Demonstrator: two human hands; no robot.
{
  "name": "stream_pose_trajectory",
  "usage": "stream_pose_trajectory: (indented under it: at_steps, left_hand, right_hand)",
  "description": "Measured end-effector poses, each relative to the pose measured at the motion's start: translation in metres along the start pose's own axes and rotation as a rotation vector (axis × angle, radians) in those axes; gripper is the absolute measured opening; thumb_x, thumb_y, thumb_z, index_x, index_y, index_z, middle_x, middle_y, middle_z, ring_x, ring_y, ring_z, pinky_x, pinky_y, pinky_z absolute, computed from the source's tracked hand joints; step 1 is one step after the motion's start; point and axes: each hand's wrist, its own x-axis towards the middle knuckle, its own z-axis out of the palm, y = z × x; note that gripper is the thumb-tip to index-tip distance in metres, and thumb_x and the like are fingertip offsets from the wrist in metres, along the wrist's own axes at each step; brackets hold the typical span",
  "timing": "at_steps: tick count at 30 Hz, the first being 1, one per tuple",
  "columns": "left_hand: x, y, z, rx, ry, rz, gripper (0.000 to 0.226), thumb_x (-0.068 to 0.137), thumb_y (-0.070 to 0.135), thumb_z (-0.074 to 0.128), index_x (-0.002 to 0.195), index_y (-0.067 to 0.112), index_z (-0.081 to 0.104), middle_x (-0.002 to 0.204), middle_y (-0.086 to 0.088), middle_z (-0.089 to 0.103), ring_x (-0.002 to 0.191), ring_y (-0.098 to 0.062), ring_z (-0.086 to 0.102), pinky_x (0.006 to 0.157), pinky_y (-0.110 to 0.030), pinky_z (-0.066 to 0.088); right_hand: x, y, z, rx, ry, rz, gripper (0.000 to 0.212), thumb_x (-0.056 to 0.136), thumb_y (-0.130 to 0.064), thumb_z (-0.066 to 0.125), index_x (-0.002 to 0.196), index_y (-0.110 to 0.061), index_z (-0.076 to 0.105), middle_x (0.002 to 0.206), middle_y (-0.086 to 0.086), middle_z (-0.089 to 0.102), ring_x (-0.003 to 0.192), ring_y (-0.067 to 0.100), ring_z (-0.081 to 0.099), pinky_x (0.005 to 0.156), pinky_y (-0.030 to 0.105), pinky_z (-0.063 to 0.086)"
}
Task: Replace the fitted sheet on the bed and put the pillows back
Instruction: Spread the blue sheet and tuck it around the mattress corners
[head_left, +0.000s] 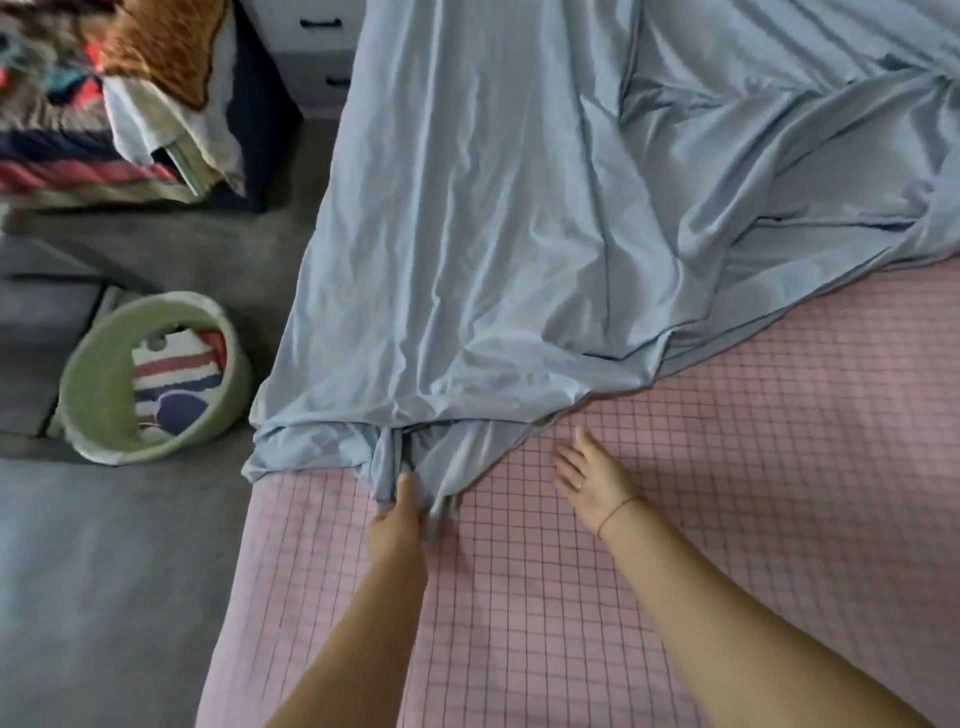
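Hidden & cut off
Left grip (397, 512) fingertips buried in sheet (493, 208) folds; sheet runs off top & rt edges, covers far bed (727, 441). Drawers (322, 47) cropped at top; pile (78, 104) upper left blurred, contents unclear.

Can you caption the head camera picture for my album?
Left hand grips the blue sheet over the pink checked bed; right hand open beside it.
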Motion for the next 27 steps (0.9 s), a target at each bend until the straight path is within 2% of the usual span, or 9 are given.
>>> stream_pose_trajectory:
  at_steps: [3, 5, 8, 12, 16, 19, 22, 24, 27]
  left_hand:
    - [0.027, -0.011, -0.016, -0.166, -0.049, -0.092, 0.066, 0.078, 0.061, 0.068, 0.116, 0.009, 0.058, 0.105, -0.008, 0.067, 0.084, -0.022, 0.066, 0.064, -0.033, 0.054]
    - [0.041, -0.010, -0.023, -0.229, -0.145, -0.107, 0.077, 0.069, 0.067, 0.073, 0.122, 0.013, 0.059, 0.113, -0.009, 0.068, 0.091, -0.026, 0.068, 0.063, -0.037, 0.057]
    - [0.045, 0.001, -0.024, -0.291, -0.363, -0.090, 0.078, 0.062, 0.061, 0.077, 0.122, 0.014, 0.063, 0.114, -0.013, 0.070, 0.104, -0.036, 0.067, 0.084, -0.054, 0.056]
    - [0.041, 0.000, -0.038, -0.363, -0.433, -0.034, 0.064, 0.070, 0.049, 0.072, 0.122, 0.013, 0.063, 0.117, -0.014, 0.069, 0.112, -0.036, 0.063, 0.093, -0.059, 0.050]
    - [0.030, -0.021, -0.072, -0.353, -0.417, 0.001, 0.046, 0.093, 0.042, 0.057, 0.126, 0.011, 0.060, 0.115, -0.009, 0.070, 0.104, -0.026, 0.068, 0.091, -0.040, 0.055]
    - [0.019, -0.044, -0.100, -0.338, -0.418, 0.012, 0.049, 0.093, 0.039, 0.058, 0.129, 0.006, 0.057, 0.115, -0.012, 0.070, 0.106, -0.028, 0.067, 0.094, -0.042, 0.052]
    - [0.001, -0.061, -0.121, -0.332, -0.378, -0.001, 0.050, 0.091, 0.039, 0.062, 0.121, -0.001, 0.057, 0.113, -0.016, 0.070, 0.102, -0.029, 0.067, 0.081, -0.036, 0.055]
    - [-0.014, -0.072, -0.133, -0.318, -0.383, 0.024, 0.048, 0.090, 0.039, 0.063, 0.119, 0.001, 0.056, 0.112, -0.016, 0.068, 0.100, -0.029, 0.067, 0.078, -0.035, 0.055]
    - [-0.035, -0.092, -0.153, -0.289, -0.377, 0.057, 0.041, 0.089, 0.037, 0.066, 0.113, 0.007, 0.055, 0.109, -0.012, 0.067, 0.098, -0.027, 0.065, 0.080, -0.036, 0.053]
  right_hand:
    - [0.014, 0.006, 0.027, 0.047, -0.022, 0.024, 0.040, 0.101, -0.026, 0.046, 0.138, -0.008, 0.047, 0.133, 0.013, 0.055, 0.123, 0.025, 0.053, 0.100, 0.038, 0.043]
    - [0.020, 0.005, 0.043, 0.054, -0.016, 0.015, 0.020, 0.100, -0.020, 0.048, 0.115, -0.011, 0.059, 0.118, 0.009, 0.062, 0.107, 0.021, 0.059, 0.086, 0.032, 0.050]
    - [0.023, -0.001, 0.064, 0.000, 0.073, -0.042, 0.006, 0.097, -0.016, 0.053, 0.093, -0.017, 0.058, 0.089, 0.002, 0.063, 0.078, 0.014, 0.060, 0.065, 0.027, 0.052]
    - [0.002, -0.005, 0.059, 0.009, 0.069, -0.154, 0.003, 0.095, -0.019, 0.058, 0.095, -0.021, 0.060, 0.081, -0.002, 0.064, 0.074, 0.012, 0.061, 0.068, 0.026, 0.054]
    - [-0.050, 0.022, 0.006, 0.030, 0.077, -0.167, 0.009, 0.097, -0.020, 0.053, 0.100, -0.019, 0.062, 0.087, -0.002, 0.068, 0.079, 0.013, 0.062, 0.066, 0.027, 0.054]
    - [-0.094, 0.056, -0.034, 0.052, 0.161, -0.121, 0.011, 0.099, -0.017, 0.049, 0.101, -0.017, 0.059, 0.095, -0.001, 0.062, 0.086, 0.014, 0.056, 0.073, 0.028, 0.045]
    - [-0.128, 0.089, -0.058, 0.064, 0.185, -0.114, 0.012, 0.099, -0.017, 0.047, 0.102, -0.015, 0.059, 0.091, -0.001, 0.059, 0.081, 0.014, 0.052, 0.075, 0.028, 0.043]
    - [-0.148, 0.108, -0.069, 0.088, 0.190, -0.122, 0.012, 0.099, -0.017, 0.048, 0.097, -0.016, 0.060, 0.088, 0.000, 0.060, 0.080, 0.014, 0.052, 0.075, 0.027, 0.043]
    - [-0.179, 0.133, -0.085, 0.132, 0.145, -0.161, 0.016, 0.097, -0.016, 0.051, 0.109, -0.014, 0.061, 0.094, 0.004, 0.068, 0.092, 0.019, 0.059, 0.084, 0.032, 0.046]
